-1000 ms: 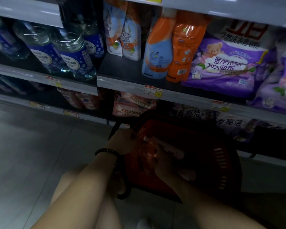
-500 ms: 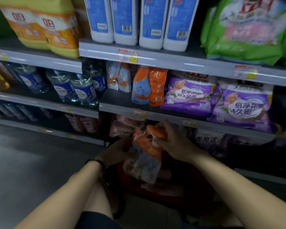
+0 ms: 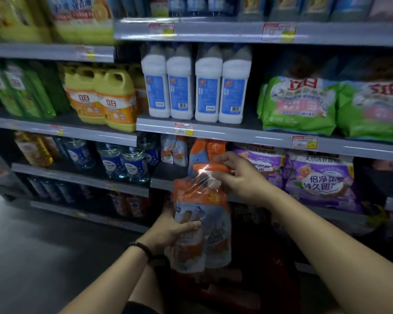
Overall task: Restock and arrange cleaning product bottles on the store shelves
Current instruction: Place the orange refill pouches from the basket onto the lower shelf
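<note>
Head cam: we hold a film-wrapped twin pack (image 3: 203, 207) of cleaner bottles out in front of the mid shelf (image 3: 162, 184), just below & nearer than the matching orange packs (image 3: 210, 148) standing on it. Left hand (image 3: 173, 232) curls round the lower body. Right hand (image 3: 238, 177) pinches the orange top.

Handling, our guess: two full bottles, so fairly heavy & bottom-weighted. Film looks glossy, prob. slippery & slack, so don't lift by the wrap alone. Carry under the base, steady at the necks.

Looks: orange shoulders & caps, pale blue-white fronts, clear wrap w/ glare streaks, roughly upright. Print too blurred to read.
</note>
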